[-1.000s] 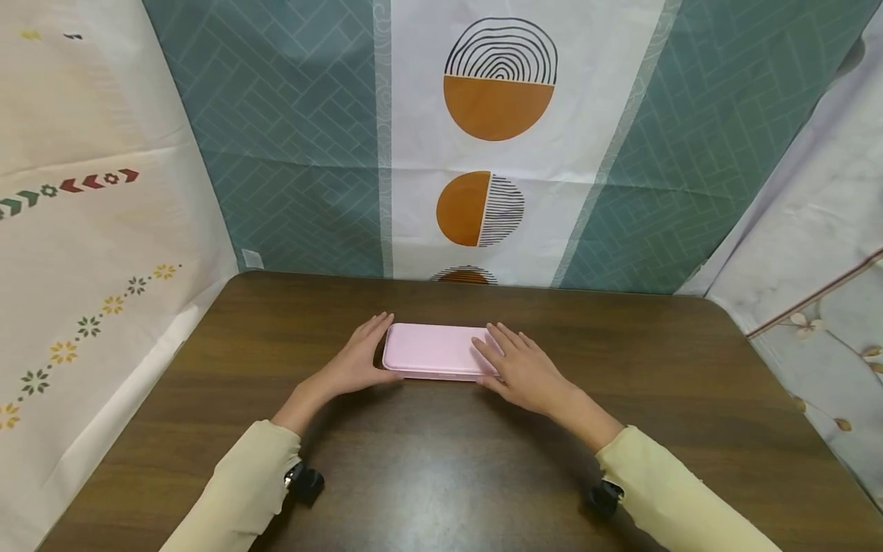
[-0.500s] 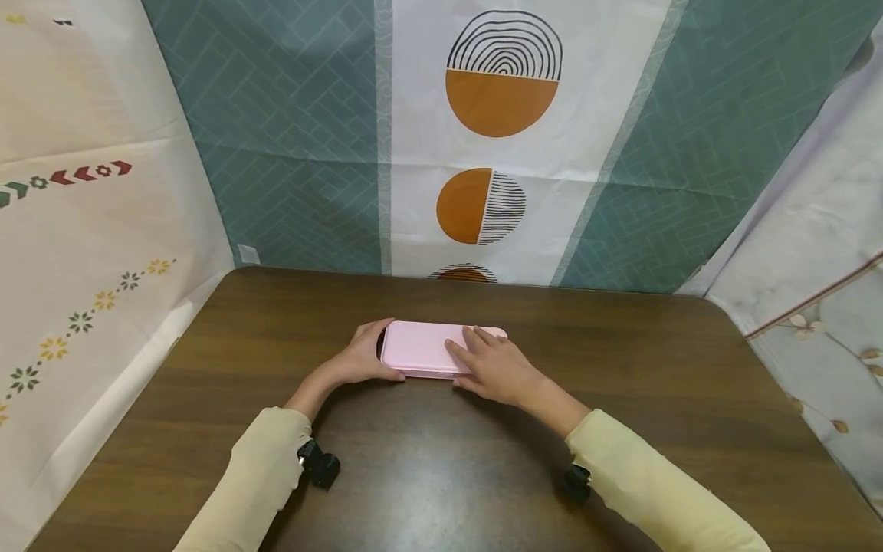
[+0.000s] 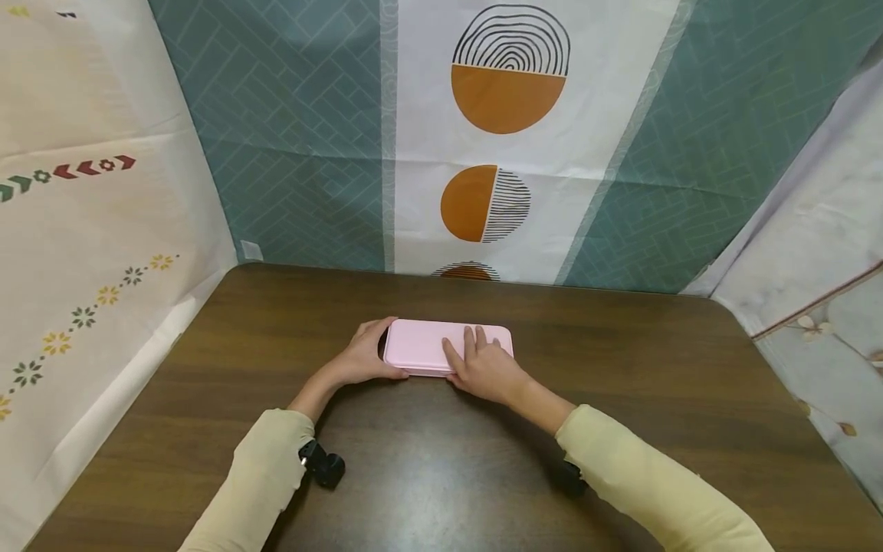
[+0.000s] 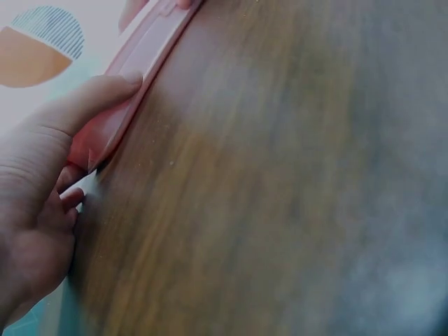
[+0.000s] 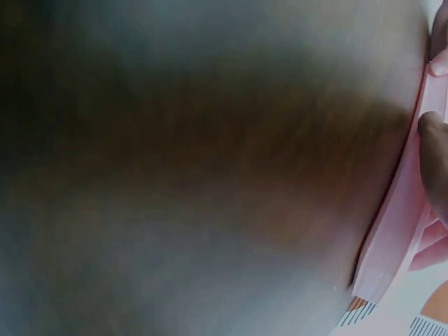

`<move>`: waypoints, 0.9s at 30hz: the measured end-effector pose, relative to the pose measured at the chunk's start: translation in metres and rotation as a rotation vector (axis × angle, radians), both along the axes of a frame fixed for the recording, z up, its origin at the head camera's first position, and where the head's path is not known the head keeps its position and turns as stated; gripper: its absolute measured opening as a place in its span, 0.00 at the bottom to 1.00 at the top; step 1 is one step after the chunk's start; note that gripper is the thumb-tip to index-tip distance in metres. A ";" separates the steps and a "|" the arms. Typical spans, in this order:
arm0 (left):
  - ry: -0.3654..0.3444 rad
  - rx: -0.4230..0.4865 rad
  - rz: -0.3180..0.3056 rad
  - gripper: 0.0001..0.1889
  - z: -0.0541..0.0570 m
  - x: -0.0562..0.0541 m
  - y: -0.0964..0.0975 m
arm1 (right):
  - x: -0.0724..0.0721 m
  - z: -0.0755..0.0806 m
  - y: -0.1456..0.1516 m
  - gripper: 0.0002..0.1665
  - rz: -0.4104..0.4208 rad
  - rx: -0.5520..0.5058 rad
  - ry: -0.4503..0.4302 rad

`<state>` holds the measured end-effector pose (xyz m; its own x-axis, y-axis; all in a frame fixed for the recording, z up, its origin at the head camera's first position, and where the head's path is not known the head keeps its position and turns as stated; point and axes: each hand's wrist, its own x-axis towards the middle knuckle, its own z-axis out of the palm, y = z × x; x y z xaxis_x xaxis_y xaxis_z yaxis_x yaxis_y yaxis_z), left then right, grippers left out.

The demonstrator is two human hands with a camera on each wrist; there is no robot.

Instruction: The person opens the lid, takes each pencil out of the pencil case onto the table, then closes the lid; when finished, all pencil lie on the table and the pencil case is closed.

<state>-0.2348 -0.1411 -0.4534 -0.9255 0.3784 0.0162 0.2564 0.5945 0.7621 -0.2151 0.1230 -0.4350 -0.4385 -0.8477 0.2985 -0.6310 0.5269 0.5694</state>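
A closed pink pencil case (image 3: 419,343) lies flat on the dark wooden table in the head view, its long side toward me. My left hand (image 3: 362,359) grips its left end, thumb on the front wall and the other fingers round the back. In the left wrist view that thumb (image 4: 115,91) presses the case wall. My right hand (image 3: 491,374) lies over the lid's right half with fingers spread and fairly straight. Its thumb (image 5: 430,124) touches the front wall in the right wrist view, close to the left thumb.
The brown table (image 3: 428,460) spreads round the case on all sides. A patterned green and white cloth (image 3: 310,153) hangs behind the far edge, with pale cloths at left and right. A small black camera (image 3: 324,464) is strapped to the left wrist.
My right hand has slid left along the lid from its right end, uncovering that end, and its thumb has come to the front edge. The left hand has closed more tightly on the left end.
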 end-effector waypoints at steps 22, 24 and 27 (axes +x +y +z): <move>-0.063 0.029 -0.007 0.56 0.002 -0.003 -0.002 | -0.005 -0.003 -0.003 0.32 0.133 -0.006 0.190; -0.043 0.024 -0.005 0.56 0.002 -0.002 -0.002 | -0.005 -0.001 0.000 0.27 0.155 -0.019 0.150; -0.032 0.014 0.001 0.57 0.000 -0.002 -0.003 | -0.004 0.005 0.011 0.20 0.164 -0.026 0.012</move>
<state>-0.2363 -0.1437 -0.4532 -0.9262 0.3770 -0.0082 0.2309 0.5843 0.7780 -0.2190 0.1336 -0.4296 -0.2912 -0.8994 0.3261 -0.7027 0.4324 0.5650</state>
